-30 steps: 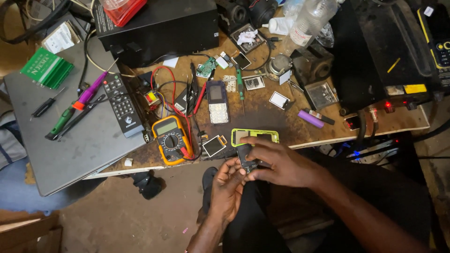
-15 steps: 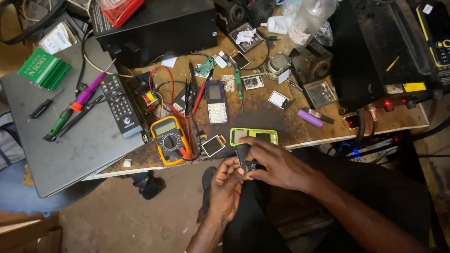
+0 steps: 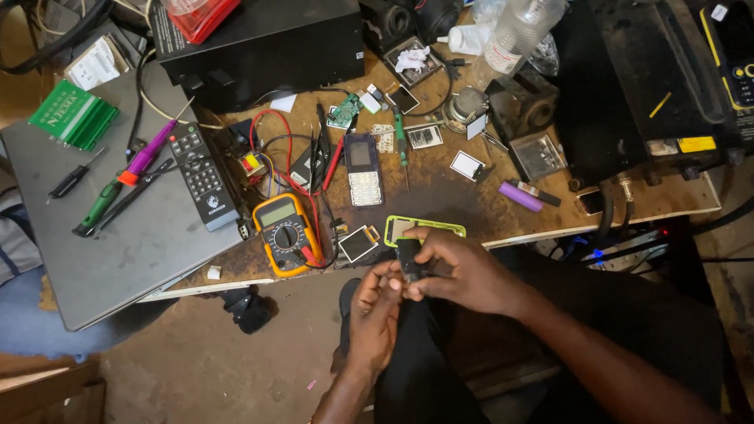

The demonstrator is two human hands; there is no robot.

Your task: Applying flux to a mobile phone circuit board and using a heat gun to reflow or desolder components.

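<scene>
Held item: small dark phone part [image 3: 409,259], flat and roughly rectangular, long axis upright in the head view, running from the person's lap toward the worktop edge. It sits between both hands, just below the near edge of the worktop [image 3: 471,196], over the lap.

Right hand [image 3: 459,271]: fingers curled closed around the part from the right, thumb and forefinger pinching its upper half. This hand covers more of the part than the other.

Left hand [image 3: 375,310]: comes up from below left, fingertips drawn together on the part's lower left edge; whether they pinch it or only press against it cannot be told.

Just beyond the hands, on the worktop edge: green-rimmed phone frame [image 3: 425,228], long axis left to right; small loose screen [image 3: 358,243] beside it.

Further left: yellow multimeter [image 3: 287,233] with red leads.

Further back: purple keypad phone [image 3: 364,169], long axis pointing away; black remote control [image 3: 201,174]; grey laptop lid [image 3: 118,235] bearing screwdrivers.
</scene>
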